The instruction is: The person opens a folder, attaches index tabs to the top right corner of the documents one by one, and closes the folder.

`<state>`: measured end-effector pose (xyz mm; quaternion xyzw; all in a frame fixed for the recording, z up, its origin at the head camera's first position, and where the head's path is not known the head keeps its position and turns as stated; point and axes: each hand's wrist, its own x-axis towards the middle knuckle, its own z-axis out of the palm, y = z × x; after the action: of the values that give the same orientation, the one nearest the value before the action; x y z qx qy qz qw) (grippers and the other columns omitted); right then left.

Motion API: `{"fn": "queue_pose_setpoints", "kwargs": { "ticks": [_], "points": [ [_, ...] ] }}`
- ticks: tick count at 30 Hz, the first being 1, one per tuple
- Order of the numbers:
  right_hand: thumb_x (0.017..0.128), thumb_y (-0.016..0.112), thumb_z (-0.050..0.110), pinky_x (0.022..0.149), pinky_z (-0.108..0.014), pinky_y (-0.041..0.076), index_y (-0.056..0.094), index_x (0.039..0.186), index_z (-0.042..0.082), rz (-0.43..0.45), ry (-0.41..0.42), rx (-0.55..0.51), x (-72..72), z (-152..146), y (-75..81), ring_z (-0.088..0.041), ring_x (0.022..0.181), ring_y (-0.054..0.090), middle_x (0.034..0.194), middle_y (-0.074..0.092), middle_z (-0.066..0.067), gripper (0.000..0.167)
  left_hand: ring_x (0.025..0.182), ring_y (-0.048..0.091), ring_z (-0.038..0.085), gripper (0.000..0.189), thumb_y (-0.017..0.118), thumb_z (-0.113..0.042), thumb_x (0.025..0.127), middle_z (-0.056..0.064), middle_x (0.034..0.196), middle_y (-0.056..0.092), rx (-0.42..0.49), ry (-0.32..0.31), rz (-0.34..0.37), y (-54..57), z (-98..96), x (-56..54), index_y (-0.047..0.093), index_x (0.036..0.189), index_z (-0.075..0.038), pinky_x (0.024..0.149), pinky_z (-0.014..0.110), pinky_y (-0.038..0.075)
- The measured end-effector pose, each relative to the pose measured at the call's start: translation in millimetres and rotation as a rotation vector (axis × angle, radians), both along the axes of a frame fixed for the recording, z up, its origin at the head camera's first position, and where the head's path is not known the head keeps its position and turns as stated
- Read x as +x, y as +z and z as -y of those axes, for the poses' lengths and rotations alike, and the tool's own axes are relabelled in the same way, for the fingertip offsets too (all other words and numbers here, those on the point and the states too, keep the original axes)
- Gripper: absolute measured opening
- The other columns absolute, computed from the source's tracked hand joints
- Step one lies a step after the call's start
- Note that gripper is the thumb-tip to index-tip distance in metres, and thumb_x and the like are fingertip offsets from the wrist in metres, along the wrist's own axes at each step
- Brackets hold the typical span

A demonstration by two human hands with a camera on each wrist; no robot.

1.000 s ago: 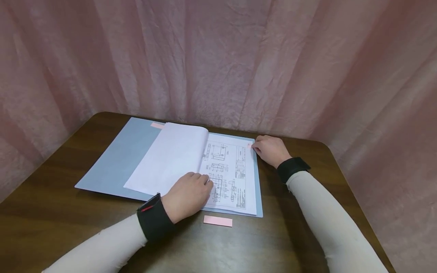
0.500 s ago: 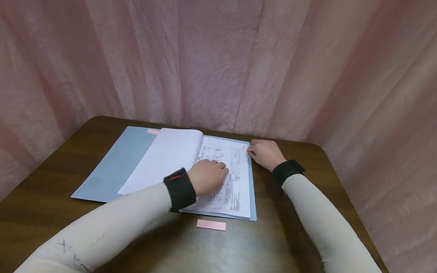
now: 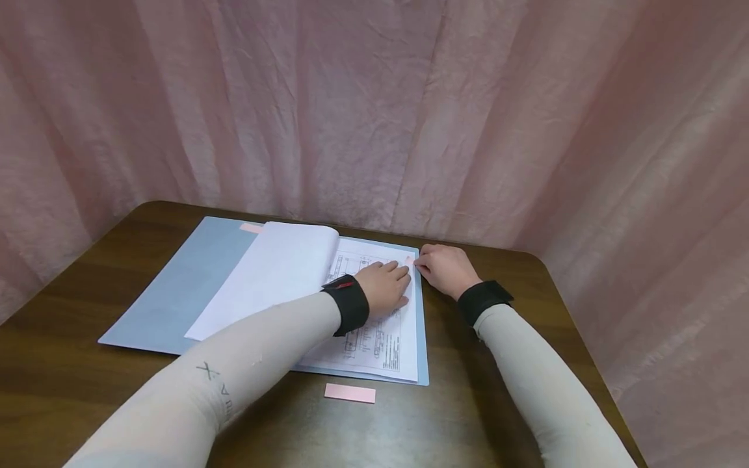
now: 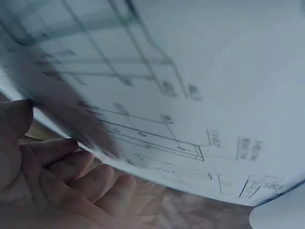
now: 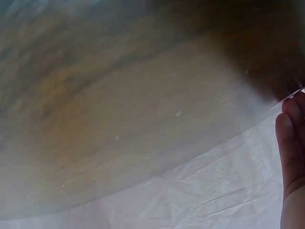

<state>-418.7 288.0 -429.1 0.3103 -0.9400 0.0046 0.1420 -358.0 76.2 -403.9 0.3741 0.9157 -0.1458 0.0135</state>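
The pink tab (image 3: 409, 261) lies at the far right corner of the drawing sheet (image 3: 383, 348), toward the far edge of the desk (image 3: 281, 422). The right hand (image 3: 448, 270) is at the tab's right end, thumb and forefinger brought together and pinching it. The left hand (image 3: 383, 288) rests on the sheet with fingers extended and slightly spread, its fingertips just beside the tab on the left.

The sheet lies in an opened blue folder (image 3: 170, 292), placed left of the desk's far right corner. White pages (image 3: 266, 273) are turned back over the folder's left cover, bowed at the fold. A second pink strip (image 3: 251, 227) shows at the far edge of that cover, partly beneath them. A pink pad (image 3: 350, 393) lies on the desk just off the folder's near edge, well apart from both hands. The left hand and sleeve (image 3: 263, 351) cross the folder and hide part of the drawing and turned pages. A pink curtain (image 3: 374, 117) hangs behind the desk's far edge.

The left wrist view adds the inner side of the left fingers and the drawing's dimension lines at close range, blurred. The right wrist view adds wood grain, the desk's edge against the curtain, and part of the right fingers; the pinch itself is visible only from the head.
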Motion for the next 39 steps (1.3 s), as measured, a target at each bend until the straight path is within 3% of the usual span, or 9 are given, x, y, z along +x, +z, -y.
{"fn": "queue_pose_setpoints", "kwargs": {
  "ticks": [9,13,17,22,25,27,30,39],
  "points": [
    [0.103,0.081,0.018,0.086,-0.038,0.061,0.086,0.122,0.013,0.036,-0.009,0.014,0.8,-1.8,3.1,-0.021,0.087,0.067,0.101,0.072,-0.003,0.020,0.163,0.033,0.030,0.068,0.043,-0.048,0.119,0.011,0.178,0.035,0.082,0.082,0.108,-2.7,-7.7,-25.3,0.036,0.172,-0.006,0.129,0.047,0.031],
    [0.103,0.081,0.017,0.083,-0.038,0.060,0.086,0.121,0.012,0.025,-0.001,0.011,0.6,-2.7,3.8,-0.021,0.085,0.066,0.099,0.072,-0.003,0.020,0.164,0.032,0.029,0.068,0.044,-0.050,0.119,0.009,0.178,0.036,0.114,0.123,0.122,-4.3,-10.2,-35.5,0.037,0.172,-0.008,0.130,0.047,0.030],
    [0.103,0.081,0.016,0.080,-0.038,0.060,0.087,0.121,0.012,0.020,0.000,0.010,1.0,-3.6,4.4,-0.020,0.082,0.065,0.096,0.071,-0.003,0.019,0.165,0.030,0.028,0.068,0.043,-0.051,0.118,0.007,0.178,0.035,0.144,0.168,0.139,-15.0,-13.9,-49.8,0.036,0.172,-0.011,0.131,0.048,0.028],
    [0.103,0.081,0.016,0.079,-0.037,0.060,0.087,0.120,0.012,0.017,-0.012,0.015,1.1,-5.2,4.3,-0.020,0.082,0.066,0.096,0.071,-0.003,0.019,0.165,0.030,0.030,0.067,0.044,-0.051,0.118,0.008,0.178,0.035,0.158,0.207,0.143,-17.1,-21.3,-58.5,0.038,0.172,-0.011,0.130,0.050,0.029],
    [0.102,0.082,0.016,0.079,-0.037,0.060,0.087,0.119,0.012,0.011,-0.011,0.013,1.7,-6.4,4.0,-0.020,0.082,0.067,0.095,0.070,-0.003,0.018,0.164,0.032,0.031,0.067,0.044,-0.050,0.119,0.009,0.177,0.036,0.151,0.213,0.128,-9.6,-22.7,-52.7,0.040,0.171,-0.010,0.129,0.050,0.031],
    [0.102,0.082,0.016,0.079,-0.037,0.060,0.087,0.119,0.012,0.011,-0.010,0.015,2.0,-6.9,4.1,-0.020,0.082,0.066,0.095,0.070,-0.002,0.019,0.163,0.033,0.030,0.066,0.043,-0.051,0.119,0.009,0.177,0.037,0.149,0.215,0.115,-12.0,-24.3,-53.0,0.040,0.171,-0.010,0.129,0.049,0.031],
    [0.102,0.082,0.016,0.078,-0.037,0.060,0.087,0.120,0.012,0.015,-0.007,0.016,2.5,-7.5,5.3,-0.020,0.081,0.066,0.094,0.070,-0.003,0.019,0.163,0.035,0.029,0.066,0.043,-0.050,0.119,0.009,0.176,0.038,0.131,0.207,0.089,-7.5,-24.0,-42.8,0.041,0.170,-0.009,0.129,0.048,0.033],
    [0.103,0.081,0.017,0.082,-0.038,0.060,0.087,0.121,0.012,0.023,-0.013,0.017,3.4,-6.2,9.4,-0.020,0.084,0.066,0.097,0.071,-0.003,0.019,0.159,0.041,0.030,0.067,0.042,-0.051,0.119,0.010,0.174,0.042,0.084,0.095,0.022,-0.5,-11.6,-16.9,0.043,0.169,-0.006,0.124,0.049,0.040]
  ]
}}
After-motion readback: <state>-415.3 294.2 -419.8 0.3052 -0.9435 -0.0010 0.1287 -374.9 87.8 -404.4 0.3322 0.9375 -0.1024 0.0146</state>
